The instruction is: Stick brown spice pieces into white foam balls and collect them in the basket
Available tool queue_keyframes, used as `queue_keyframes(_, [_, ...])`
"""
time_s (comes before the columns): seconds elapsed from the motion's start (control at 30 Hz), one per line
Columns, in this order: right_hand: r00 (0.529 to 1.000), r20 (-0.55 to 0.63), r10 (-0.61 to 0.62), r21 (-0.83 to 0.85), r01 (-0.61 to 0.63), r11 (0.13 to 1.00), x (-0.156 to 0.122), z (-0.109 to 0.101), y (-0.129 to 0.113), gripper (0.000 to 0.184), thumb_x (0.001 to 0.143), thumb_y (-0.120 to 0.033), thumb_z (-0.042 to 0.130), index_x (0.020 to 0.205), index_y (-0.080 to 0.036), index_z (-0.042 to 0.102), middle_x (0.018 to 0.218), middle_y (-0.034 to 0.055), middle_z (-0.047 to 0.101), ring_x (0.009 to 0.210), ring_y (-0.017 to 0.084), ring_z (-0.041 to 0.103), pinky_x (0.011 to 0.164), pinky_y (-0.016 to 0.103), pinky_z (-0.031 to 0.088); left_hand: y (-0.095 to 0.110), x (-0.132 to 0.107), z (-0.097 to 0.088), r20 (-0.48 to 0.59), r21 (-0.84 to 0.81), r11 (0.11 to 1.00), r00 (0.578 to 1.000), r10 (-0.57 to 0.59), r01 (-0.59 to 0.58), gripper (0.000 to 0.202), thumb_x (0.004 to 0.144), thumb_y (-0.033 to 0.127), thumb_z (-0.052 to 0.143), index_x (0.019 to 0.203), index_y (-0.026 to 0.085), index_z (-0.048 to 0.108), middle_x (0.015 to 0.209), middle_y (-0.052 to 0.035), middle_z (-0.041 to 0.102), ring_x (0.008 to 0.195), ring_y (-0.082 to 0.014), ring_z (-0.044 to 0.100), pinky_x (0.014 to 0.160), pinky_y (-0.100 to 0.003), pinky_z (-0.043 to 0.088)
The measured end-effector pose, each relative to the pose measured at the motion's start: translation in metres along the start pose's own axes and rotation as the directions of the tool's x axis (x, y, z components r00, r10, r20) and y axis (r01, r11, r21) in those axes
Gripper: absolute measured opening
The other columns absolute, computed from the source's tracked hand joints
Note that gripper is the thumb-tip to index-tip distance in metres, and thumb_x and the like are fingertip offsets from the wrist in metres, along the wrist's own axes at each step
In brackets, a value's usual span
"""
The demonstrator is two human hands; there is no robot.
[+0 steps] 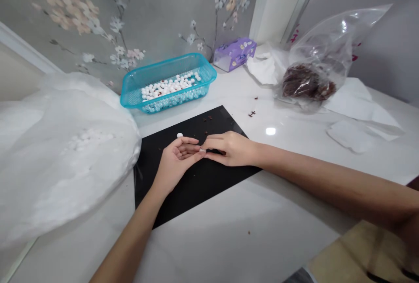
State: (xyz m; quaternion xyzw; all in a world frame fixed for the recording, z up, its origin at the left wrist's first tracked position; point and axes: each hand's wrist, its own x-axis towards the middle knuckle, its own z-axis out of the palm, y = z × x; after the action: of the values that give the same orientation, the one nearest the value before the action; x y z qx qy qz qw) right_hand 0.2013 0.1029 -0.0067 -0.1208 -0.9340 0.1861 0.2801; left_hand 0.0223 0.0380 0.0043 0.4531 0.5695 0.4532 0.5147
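Both my hands meet over a black mat (199, 182) on the white table. My left hand (178, 157) lies palm up with its fingers curled toward the right. My right hand (229, 147) has its fingers pinched together, and a small white piece (202, 150) shows where the fingertips of both hands touch. One loose white bead (180, 135) rests on the mat just beyond my left hand. Small dark brown bits are scattered over the mat.
A turquoise basket (131, 88) of white beads stands behind the mat. A big white plastic bag (62, 152) with more beads fills the left. At the back right are a clear bag of dark brown pieces (306, 83), a purple tissue pack (234, 53) and white paper sheets (356, 134).
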Motion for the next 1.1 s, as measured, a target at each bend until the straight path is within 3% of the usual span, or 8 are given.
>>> queue_keyframes(0.47, [0.993,0.109,0.040,0.090,-0.050,0.995,0.0015,-0.0007,-0.0065,0.005,0.086,-0.016,0.045,0.086,-0.015,0.050,0.077,0.0022,0.054,0.059,0.009,0.045,0.055,0.020,0.036,0.0023,0.0008,-0.0002,0.064,0.013,0.999,0.997,-0.031,0.030,0.037,0.053,0.020,0.080,0.084,0.016,0.059,0.072,-0.0006,0.069,0.074,-0.0150,0.067,0.076,-0.028,0.053])
queue_keyframes(0.6, [0.996,-0.023,0.090,0.028,-0.089,0.996,-0.0007,0.0034,-0.0070,0.008,0.086,-0.020,0.045,0.091,-0.016,0.051,0.080,0.0025,0.055,0.061,0.009,0.048,0.053,0.020,0.035,0.0015,0.0010,-0.0001,0.007,0.008,1.000,1.000,0.018,-0.018,0.038,0.057,0.023,0.079,0.090,0.016,0.060,0.077,-0.0004,0.069,0.077,-0.0140,0.065,0.078,-0.027,0.052])
queue_keyframes(0.73, [0.961,-0.194,0.195,0.104,-0.178,0.979,-0.0015,0.0053,-0.0053,0.011,0.084,-0.023,0.051,0.092,-0.016,0.051,0.078,0.0002,0.053,0.053,0.005,0.043,0.048,0.017,0.034,0.0022,-0.0002,0.0037,-0.005,0.069,0.994,0.997,0.082,-0.082,0.028,0.065,0.031,0.074,0.088,0.016,0.065,0.078,-0.0016,0.068,0.075,-0.0139,0.064,0.075,-0.027,0.051])
queue_keyframes(0.93, [0.949,-0.187,0.253,0.176,-0.221,0.959,0.0000,0.0041,-0.0043,0.013,0.082,-0.024,0.054,0.091,-0.017,0.050,0.080,-0.0004,0.052,0.047,0.003,0.039,0.045,0.017,0.034,0.0037,-0.0023,0.0063,0.035,0.205,0.973,0.994,0.106,-0.111,0.024,0.074,0.037,0.065,0.088,0.018,0.070,0.078,-0.0020,0.068,0.070,-0.0133,0.062,0.067,-0.025,0.050])
queue_keyframes(1.1, [0.966,-0.131,0.224,0.134,-0.206,0.969,-0.0003,0.0044,-0.0039,0.009,0.082,-0.022,0.054,0.087,-0.017,0.049,0.080,-0.0001,0.052,0.051,0.005,0.039,0.048,0.017,0.033,0.0039,-0.0019,0.0066,0.029,0.205,0.975,0.996,0.081,-0.085,0.023,0.068,0.037,0.070,0.080,0.016,0.069,0.073,-0.0018,0.067,0.070,-0.0143,0.062,0.068,-0.025,0.049])
